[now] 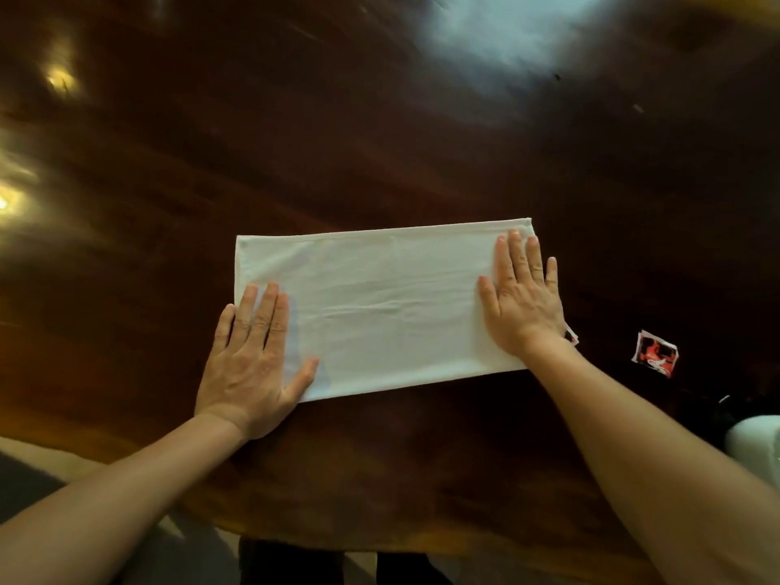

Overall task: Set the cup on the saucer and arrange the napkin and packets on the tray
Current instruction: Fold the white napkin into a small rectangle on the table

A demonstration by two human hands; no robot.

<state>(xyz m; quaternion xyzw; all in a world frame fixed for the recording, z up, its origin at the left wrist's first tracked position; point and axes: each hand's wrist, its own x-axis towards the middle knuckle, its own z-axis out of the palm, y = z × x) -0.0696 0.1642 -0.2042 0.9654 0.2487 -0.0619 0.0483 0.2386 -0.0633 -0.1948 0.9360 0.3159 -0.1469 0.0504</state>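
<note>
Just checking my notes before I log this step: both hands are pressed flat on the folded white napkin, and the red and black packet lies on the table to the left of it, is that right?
Not quite. The head view shows the red and black packet on the table to the right of the napkin, not the left. The rest holds: the left hand and right hand are pressed flat on the folded white napkin.

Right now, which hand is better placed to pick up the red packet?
Right hand. It rests on the napkin's right end, nearest the red packet; the left hand presses the far end.
</note>
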